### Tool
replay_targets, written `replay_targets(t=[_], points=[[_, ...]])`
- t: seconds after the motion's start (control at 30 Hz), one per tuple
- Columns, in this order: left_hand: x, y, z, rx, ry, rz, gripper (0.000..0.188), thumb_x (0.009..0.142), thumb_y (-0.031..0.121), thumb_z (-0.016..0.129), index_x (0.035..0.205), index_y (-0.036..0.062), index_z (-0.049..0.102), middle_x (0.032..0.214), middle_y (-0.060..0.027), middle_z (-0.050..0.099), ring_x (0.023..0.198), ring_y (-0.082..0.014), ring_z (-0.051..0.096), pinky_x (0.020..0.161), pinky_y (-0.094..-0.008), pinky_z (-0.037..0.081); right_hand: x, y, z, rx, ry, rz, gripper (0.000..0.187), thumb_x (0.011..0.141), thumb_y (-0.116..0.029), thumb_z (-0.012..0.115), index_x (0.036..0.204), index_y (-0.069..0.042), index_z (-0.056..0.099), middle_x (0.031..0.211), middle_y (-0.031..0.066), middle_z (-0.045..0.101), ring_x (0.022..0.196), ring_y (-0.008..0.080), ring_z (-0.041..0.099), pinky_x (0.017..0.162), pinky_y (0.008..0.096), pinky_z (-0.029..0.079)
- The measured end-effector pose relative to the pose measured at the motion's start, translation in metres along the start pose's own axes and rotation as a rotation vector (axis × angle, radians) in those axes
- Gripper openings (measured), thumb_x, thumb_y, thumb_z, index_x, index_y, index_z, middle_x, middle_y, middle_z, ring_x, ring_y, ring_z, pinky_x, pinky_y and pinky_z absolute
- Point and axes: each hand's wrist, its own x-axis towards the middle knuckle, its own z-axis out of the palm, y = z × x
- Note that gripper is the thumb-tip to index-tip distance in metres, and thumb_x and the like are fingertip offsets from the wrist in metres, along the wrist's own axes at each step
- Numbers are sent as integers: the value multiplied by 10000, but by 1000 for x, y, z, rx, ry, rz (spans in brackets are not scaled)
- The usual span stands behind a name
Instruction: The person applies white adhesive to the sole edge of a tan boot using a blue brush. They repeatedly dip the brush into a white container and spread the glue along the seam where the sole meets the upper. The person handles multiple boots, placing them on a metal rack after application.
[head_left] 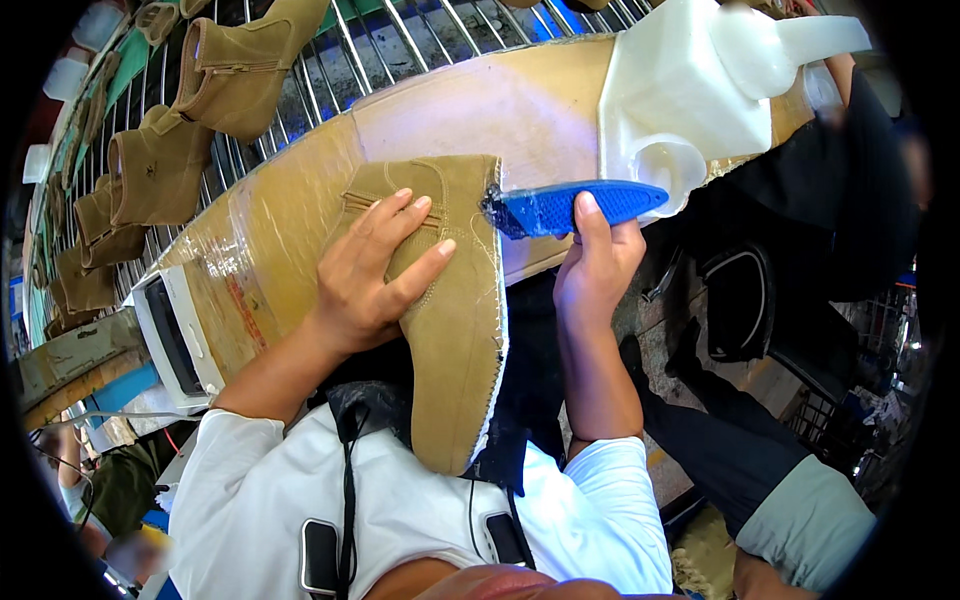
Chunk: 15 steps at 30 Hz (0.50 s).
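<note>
Cardboard (480,95), taped over with shiny clear film, tops the curving table that sweeps from nine o'clock to one o'clock in the head view. Near the middle, a tan boot (455,330) stretches from the table's near edge toward six o'clock, against the person's white shirt. The left hand (375,270) lies flat on the boot with fingers spread; the right hand (600,250), at two o'clock, grips a blue tool (570,208), its dark, gummy tip at the boot's pale edge, though contact is hard to tell. At one o'clock a white plastic container (690,90) stands on the cardboard; at nine o'clock sits a pale device (182,335) with a dark front. Beyond the table, metal bars (400,45) run across eleven o'clock, carrying tan boots (158,165) around ten. Another person's trouser leg (720,430) reaches in from four o'clock, below a black seat (738,300) at three.
</note>
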Motion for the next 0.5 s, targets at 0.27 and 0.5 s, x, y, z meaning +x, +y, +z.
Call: replay_targets(t=[0.27,0.5], points=[[4,1,-4,29,-60,15,462,685,126,713,1099,92,510,1135,-231,565,1021,-396,583,827,-435,506,-21,-12,-2,-41,-8,-57,225,852,-76,554,1026,66,533,901,56,566,786,86,504,751,231,404],[2,0,-2,3,-19,0,464,687,155,698,1124,129,548,1148,-208,558,1030,-378,579,828,-433,507,-23,-28,-10,-85,-189,-145,203,849,-82,563,991,62,546,922,83,576,828,112,518,785,264,412]])
